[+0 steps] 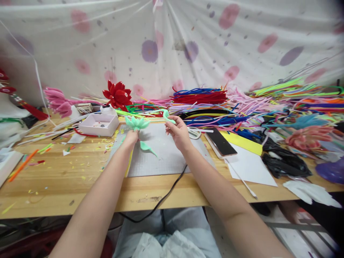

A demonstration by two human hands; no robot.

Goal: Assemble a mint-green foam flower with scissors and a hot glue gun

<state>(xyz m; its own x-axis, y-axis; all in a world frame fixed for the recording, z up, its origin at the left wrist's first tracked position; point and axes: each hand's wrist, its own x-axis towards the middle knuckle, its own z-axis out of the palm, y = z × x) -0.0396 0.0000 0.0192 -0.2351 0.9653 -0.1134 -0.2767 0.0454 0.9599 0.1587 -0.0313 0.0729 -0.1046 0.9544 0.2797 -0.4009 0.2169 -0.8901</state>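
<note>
My left hand [131, 137] is closed around the base of a mint-green flower [137, 123], its petals spread above my fingers. My right hand [177, 132] pinches a curved mint-green petal [167, 116], held up to the right of the flower and apart from it. Below and between my hands, another mint-green petal [147, 147] with a thin pointed end lies over the grey cutting mat [161, 165]. Scissors with pale handles [194, 133] rest just right of my right hand, partly hidden by it.
Bundles of coloured pipe cleaners [200, 96] line the back. A white box [99, 125] and a red flower [117, 95] stand at left. A phone [220, 142], white paper [251, 165] and a black plastic bag [286, 165] lie at right. A black cable [166, 196] crosses the front edge.
</note>
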